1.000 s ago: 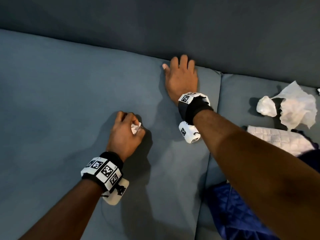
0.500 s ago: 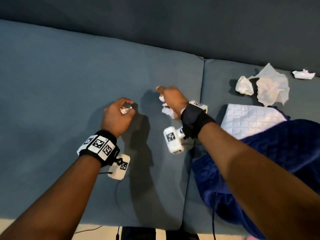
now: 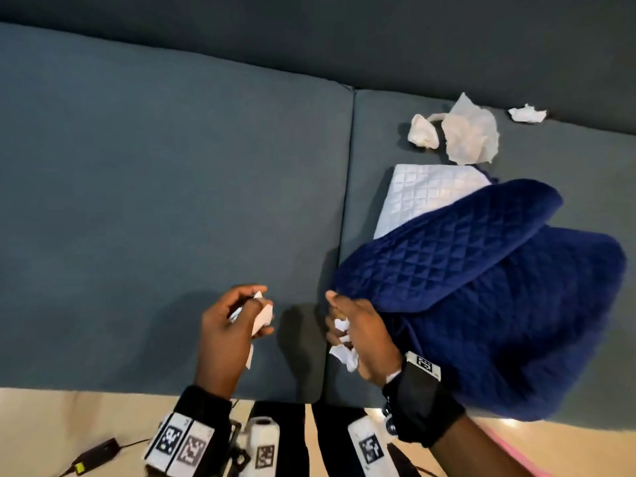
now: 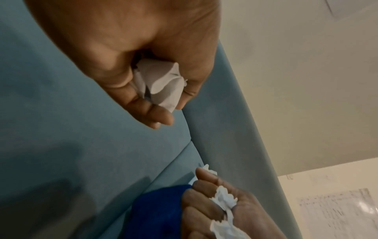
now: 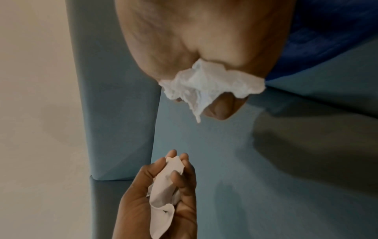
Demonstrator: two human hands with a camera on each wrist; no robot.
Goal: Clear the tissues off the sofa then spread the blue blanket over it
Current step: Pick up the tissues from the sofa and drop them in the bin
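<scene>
The sofa (image 3: 165, 201) stretches out under me, its left seat cushion showing nothing but fabric, which is why both my hands hover near the front edge with what they hold. On the right cushion the blue blanket (image 3: 481, 287) lies bunched in a heap, one fold flipped so its white quilted underside (image 3: 423, 194) shows — it sits there out of the way, I judge, until the seat is free of litter, since spreading it now would bury the scraps.

Beyond the heap, toward the backrest, loose tissues (image 3: 468, 132) lie on the cushion: a larger crumpled sheet with a small wad just beside it, and another small scrap (image 3: 526, 113) up against the backrest. They are what is left to gather.

My right hand (image 3: 364, 339) hangs just beside the blanket's near edge, fingers curled around a ragged wad of tissue (image 5: 210, 82) that spills out of the fist. My left hand (image 3: 227, 335) is over the left cushion, thumb and fingers pinching a folded, crumpled tissue (image 4: 161, 84) — a light pinch is enough for something this weightless.

Both fists are full, so I reckon they need emptying somewhere off the sofa before I reach for the far pieces.
</scene>
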